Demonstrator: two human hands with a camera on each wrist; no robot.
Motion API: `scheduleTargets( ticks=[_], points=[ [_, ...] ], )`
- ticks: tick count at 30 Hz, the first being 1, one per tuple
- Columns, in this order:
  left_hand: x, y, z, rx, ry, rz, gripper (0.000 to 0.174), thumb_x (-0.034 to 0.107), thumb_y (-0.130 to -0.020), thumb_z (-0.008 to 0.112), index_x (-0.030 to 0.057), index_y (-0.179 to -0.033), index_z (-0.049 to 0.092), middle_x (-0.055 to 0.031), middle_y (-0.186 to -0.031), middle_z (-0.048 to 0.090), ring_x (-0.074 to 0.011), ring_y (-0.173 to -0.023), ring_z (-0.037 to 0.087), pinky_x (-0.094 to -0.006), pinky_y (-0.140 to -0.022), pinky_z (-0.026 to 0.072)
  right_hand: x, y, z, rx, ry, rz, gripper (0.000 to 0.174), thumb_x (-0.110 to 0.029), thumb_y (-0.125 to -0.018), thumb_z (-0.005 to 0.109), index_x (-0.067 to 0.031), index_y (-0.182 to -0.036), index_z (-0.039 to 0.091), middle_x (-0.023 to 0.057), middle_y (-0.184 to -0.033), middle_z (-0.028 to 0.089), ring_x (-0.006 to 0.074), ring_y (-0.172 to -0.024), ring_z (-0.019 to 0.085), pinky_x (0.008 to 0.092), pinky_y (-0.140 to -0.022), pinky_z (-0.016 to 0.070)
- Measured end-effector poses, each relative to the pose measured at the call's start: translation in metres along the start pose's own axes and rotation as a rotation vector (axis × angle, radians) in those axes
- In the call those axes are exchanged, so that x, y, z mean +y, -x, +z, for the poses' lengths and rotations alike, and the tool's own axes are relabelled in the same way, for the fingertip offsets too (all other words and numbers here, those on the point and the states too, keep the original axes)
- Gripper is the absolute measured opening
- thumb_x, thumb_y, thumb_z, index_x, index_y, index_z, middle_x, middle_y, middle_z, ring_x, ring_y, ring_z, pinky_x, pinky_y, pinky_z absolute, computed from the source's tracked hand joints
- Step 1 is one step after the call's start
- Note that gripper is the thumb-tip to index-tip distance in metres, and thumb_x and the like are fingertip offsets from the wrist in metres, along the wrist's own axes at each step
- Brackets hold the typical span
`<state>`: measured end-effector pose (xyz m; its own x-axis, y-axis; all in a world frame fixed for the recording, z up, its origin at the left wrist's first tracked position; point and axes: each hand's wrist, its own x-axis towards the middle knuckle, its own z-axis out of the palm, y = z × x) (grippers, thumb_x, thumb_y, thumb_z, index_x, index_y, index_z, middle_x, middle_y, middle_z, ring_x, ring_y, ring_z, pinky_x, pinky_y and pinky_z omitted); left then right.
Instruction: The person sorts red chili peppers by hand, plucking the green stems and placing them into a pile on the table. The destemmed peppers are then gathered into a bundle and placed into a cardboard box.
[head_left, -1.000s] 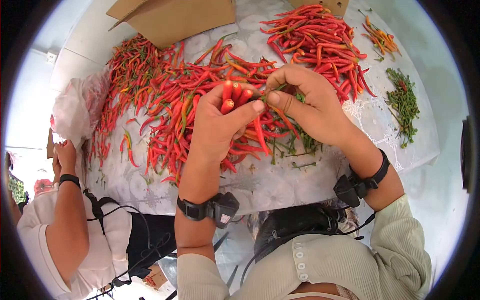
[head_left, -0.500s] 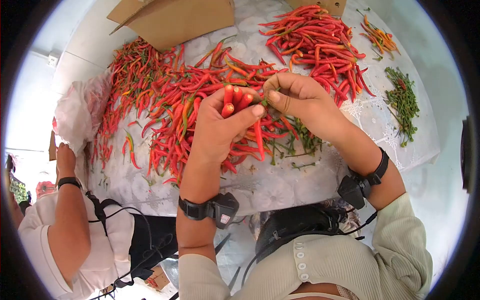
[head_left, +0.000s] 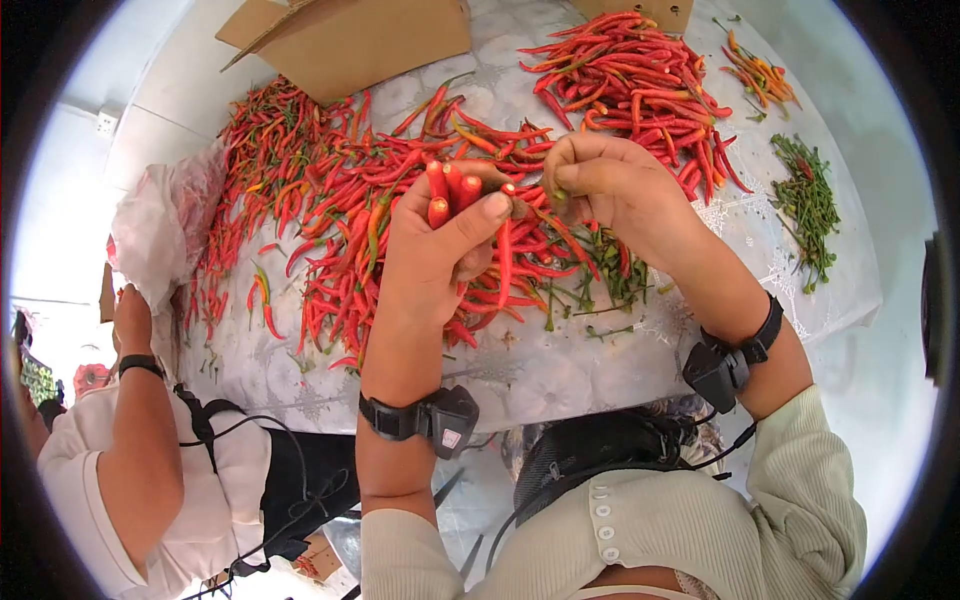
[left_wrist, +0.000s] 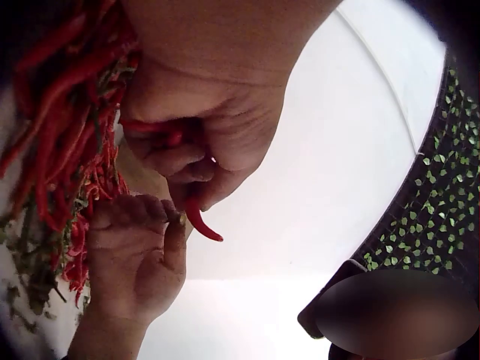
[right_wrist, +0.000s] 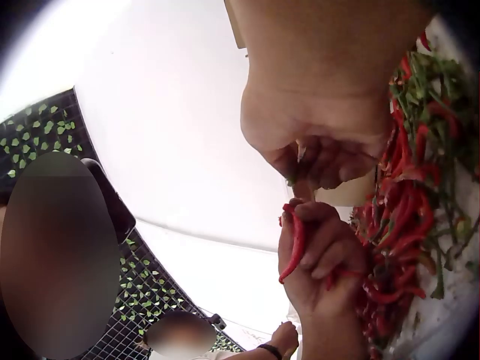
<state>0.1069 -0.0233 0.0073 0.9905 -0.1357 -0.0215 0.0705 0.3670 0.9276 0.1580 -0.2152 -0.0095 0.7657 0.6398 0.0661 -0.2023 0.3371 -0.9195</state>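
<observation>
1. The long, slim, glossy red chilli hangs from my left hand, above the right side of the broad heap of long red chillies. Its pale top looks stemless.
2. My left thumb and fingers are clamped on it and on a bunch of thick red chillies, pale stub ends up.
3. My right hand stands apart from the left, thumb and forefinger together on a small, bright-green chilli stem.
4. To do this well, I judge, I should hold each chilli close below its cap and tug the stem in line, so the flesh doesn't tear. An overfull left fist could let the bunch slip.
5. At the heap's right edge, below my right hand, lies a tangle of loose green stems; a downward release suits there.
6. Nearer me than the heap, a strip of white patterned tablecloth runs to the table's edge, giving my forearms room.
7. Beyond the heap, the brown cardboard box limits reach; to its left, the whitish plastic bag does.
</observation>
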Motion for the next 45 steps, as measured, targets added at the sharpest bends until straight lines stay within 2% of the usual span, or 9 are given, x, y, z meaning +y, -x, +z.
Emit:
scheduleTargets(
  ticks=[4, 7, 10, 13, 19, 25, 34, 42, 45],
  points=[
    [0.002, -0.001, -0.002, 0.036, 0.092, -0.010, 0.027, 0.007, -0.076, 0.068, 0.0042, -0.098, 0.054, -0.0078, -0.077, 0.063, -0.0001, -0.041, 0.038, -0.0150, -0.035, 0.0258, -0.003, 0.003, 0.006, -0.137, 0.222, 0.060, 0.019, -0.022, -0.084, 0.061, -0.0049, -0.075, 0.059, -0.0022, -0.066, 0.055, 0.0049, -0.059, 0.049, 0.0213, -0.055, 0.0397],
    [0.003, -0.001, -0.001, 0.048, 0.102, -0.012, 0.028, 0.007, -0.075, 0.070, 0.0049, -0.097, 0.053, -0.0057, -0.075, 0.062, -0.0004, -0.042, 0.038, -0.0150, -0.035, 0.0259, 0.008, 0.003, 0.006, -0.340, 0.404, -0.072, 0.020, -0.019, -0.077, 0.069, -0.0046, -0.070, 0.057, -0.0027, -0.065, 0.054, 0.0043, -0.057, 0.047, 0.0196, -0.054, 0.0384],
    [0.001, 0.000, -0.001, 0.048, 0.093, -0.008, 0.031, 0.007, -0.073, 0.072, 0.0052, -0.097, 0.053, -0.0035, -0.073, 0.060, -0.0010, -0.042, 0.038, -0.0153, -0.036, 0.0257, 0.002, 0.006, 0.008, -0.230, 0.454, -0.087, 0.022, -0.016, -0.072, 0.075, -0.0044, -0.074, 0.056, -0.0036, -0.067, 0.053, 0.0034, -0.059, 0.047, 0.0183, -0.054, 0.0370],
    [0.000, 0.000, 0.000, 0.014, 0.097, -0.038, 0.035, 0.007, -0.070, 0.075, 0.0053, -0.097, 0.053, -0.0025, -0.074, 0.059, -0.0014, -0.042, 0.038, -0.0157, -0.036, 0.0254, -0.001, 0.003, 0.008, -0.085, 0.301, -0.121, 0.026, -0.009, -0.069, 0.076, -0.0037, -0.080, 0.053, -0.0005, -0.077, 0.052, 0.0079, -0.071, 0.050, 0.0230, -0.064, 0.0411],
    [-0.001, 0.000, -0.003, -0.014, 0.077, -0.041, 0.038, 0.009, -0.068, 0.077, 0.0049, -0.096, 0.052, 0.0002, -0.072, 0.055, -0.0015, -0.044, 0.038, -0.0157, -0.036, 0.0257, 0.002, 0.000, 0.013, -0.049, 0.193, -0.203, 0.026, -0.015, -0.075, 0.072, -0.0025, -0.093, 0.057, -0.0028, -0.075, 0.055, 0.0039, -0.067, 0.050, 0.0189, -0.059, 0.0404],
    [-0.004, 0.000, 0.002, -0.003, -0.010, -0.098, 0.036, 0.012, -0.068, 0.078, 0.0048, -0.094, 0.054, 0.0024, -0.069, 0.053, -0.0016, -0.043, 0.036, -0.0163, -0.036, 0.0250, 0.003, 0.000, 0.009, -0.082, 0.268, -0.199, 0.023, -0.013, -0.082, 0.065, 0.0004, -0.099, 0.058, 0.0036, -0.087, 0.063, 0.0067, -0.079, 0.058, 0.0208, -0.071, 0.0464],
    [-0.002, 0.000, -0.001, -0.037, -0.062, -0.160, 0.030, 0.012, -0.072, 0.073, 0.0043, -0.096, 0.055, -0.0014, -0.069, 0.056, -0.0011, -0.041, 0.035, -0.0169, -0.035, 0.0226, -0.011, -0.001, 0.000, 0.366, 0.350, -0.234, 0.016, -0.015, -0.084, 0.060, -0.0032, -0.094, 0.058, 0.0002, -0.082, 0.060, 0.0065, -0.077, 0.054, 0.0202, -0.067, 0.0439],
    [-0.001, -0.003, -0.002, 0.026, 0.055, -0.135, 0.020, 0.010, -0.078, 0.067, 0.0057, -0.093, 0.055, -0.0048, -0.068, 0.057, -0.0016, -0.041, 0.037, -0.0163, -0.035, 0.0231, -0.018, -0.006, -0.041, 0.903, 0.414, -0.493, 0.019, -0.011, -0.077, 0.062, 0.0014, -0.092, 0.060, 0.0027, -0.081, 0.061, 0.0079, -0.072, 0.055, 0.0215, -0.067, 0.0440],
    [-0.001, -0.003, -0.003, 0.047, 0.074, -0.129, 0.018, 0.010, -0.079, 0.066, 0.0060, -0.092, 0.054, -0.0041, -0.067, 0.056, -0.0019, -0.042, 0.038, -0.0164, -0.035, 0.0236, -0.018, -0.008, -0.045, 0.987, 0.352, -0.532, 0.019, -0.010, -0.077, 0.062, 0.0018, -0.092, 0.059, 0.0030, -0.083, 0.060, 0.0081, -0.075, 0.054, 0.0212, -0.068, 0.0430]
  ],
)
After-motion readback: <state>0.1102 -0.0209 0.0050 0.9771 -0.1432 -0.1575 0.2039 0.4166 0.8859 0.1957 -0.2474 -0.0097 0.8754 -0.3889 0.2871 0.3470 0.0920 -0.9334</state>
